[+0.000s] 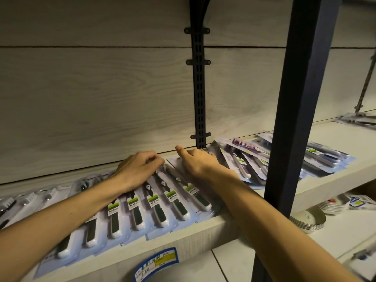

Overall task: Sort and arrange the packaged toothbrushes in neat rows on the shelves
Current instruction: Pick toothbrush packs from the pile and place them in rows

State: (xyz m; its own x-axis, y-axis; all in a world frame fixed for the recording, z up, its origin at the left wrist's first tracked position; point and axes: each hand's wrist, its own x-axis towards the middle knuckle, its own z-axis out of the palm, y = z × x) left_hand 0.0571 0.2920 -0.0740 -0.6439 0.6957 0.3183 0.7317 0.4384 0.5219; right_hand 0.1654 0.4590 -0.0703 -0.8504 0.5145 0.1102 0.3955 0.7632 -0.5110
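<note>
1. On the shelf, a row of black-handled toothbrush packs lies under both hands.
2. Left hand, fingers curled, grips the packs' top edges.
3. Right hand presses flat, thumb raised, beside purple-handled packs.

Packaged black-handled toothbrushes lie overlapping in a row on the shelf

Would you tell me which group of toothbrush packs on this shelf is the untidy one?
The pile right of the hands, by the dark post: its packs overlap at mixed angles, while the black-handled row lies side by side.
</note>
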